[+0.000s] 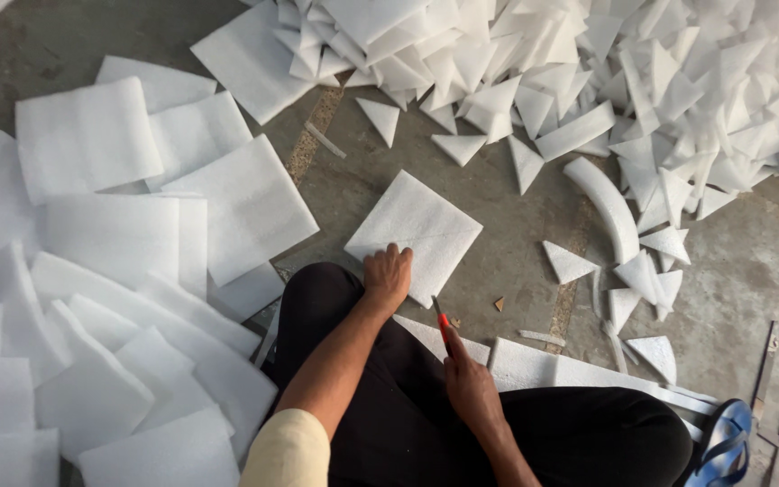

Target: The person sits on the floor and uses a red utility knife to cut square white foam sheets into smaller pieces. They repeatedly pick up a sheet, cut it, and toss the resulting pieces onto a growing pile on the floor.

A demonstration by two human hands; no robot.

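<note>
a: starting at the left, what's there?

b: a spread of white foam sheets (92,298) overlapping on the concrete floor (516,252), well apart from either hand.

a: and the left hand?

b: the left hand (387,275) lies palm down on the near corner of a square foam sheet (414,230), fingers flat and pressing. no closed grip, it just pins the sheet to the floor. the square sits turned like a diamond, one diagonal running away from the person, the other across.

a: then the right?

b: the right hand (468,379) has its grip closed around a red-handled cutter (443,326), blade pointing up and a little left toward the square's near edge. the tip sits just beside that edge; i can't tell whether it touches.

a: which hand is nearer the sheet?

b: the left, since it is on it. the sheet lies forward and left of the cutter.

a: farther right?

b: a heap of cut foam triangles (588,81), a curved foam strip (608,206), and a blue sandal (723,442) at the lower corner.
</note>
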